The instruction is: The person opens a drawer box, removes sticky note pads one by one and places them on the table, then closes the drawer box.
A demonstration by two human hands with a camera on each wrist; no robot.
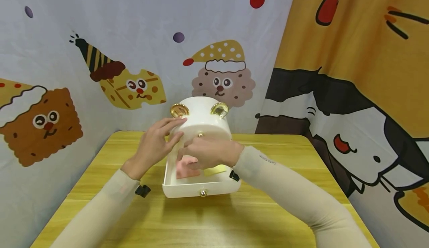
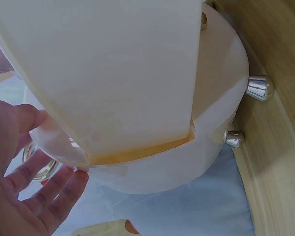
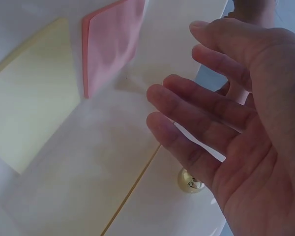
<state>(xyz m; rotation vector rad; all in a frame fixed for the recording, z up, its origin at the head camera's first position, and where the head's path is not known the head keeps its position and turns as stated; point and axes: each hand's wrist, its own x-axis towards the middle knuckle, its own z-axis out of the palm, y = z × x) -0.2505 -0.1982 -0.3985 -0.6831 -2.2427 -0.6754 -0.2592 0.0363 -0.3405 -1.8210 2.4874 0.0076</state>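
A white storage box [image 1: 202, 112] with gold round ears stands with its lower drawer [image 1: 182, 191] pulled out. Inside the drawer lie a pink sticky-note pad [image 3: 113, 46] and a pale yellow sticky-note pad [image 3: 37, 93], side by side. My left hand [image 1: 152, 143] is at the box's left side; in the left wrist view its fingertips [image 2: 78, 179] touch the box's edge beside the drawer opening. Over the drawer hovers my right hand [image 1: 212, 152]. Its fingers are loosely bent and hold nothing, apart from the pink pad in the right wrist view.
The box stands on a yellow wood-grain table [image 1: 275, 210] on short silver feet [image 2: 258, 88]. A gold knob [image 1: 203, 193] sticks out from the drawer front, and another gold knob [image 1: 200, 134] sits higher up. Behind hangs a cartoon-print curtain [image 1: 144, 24].
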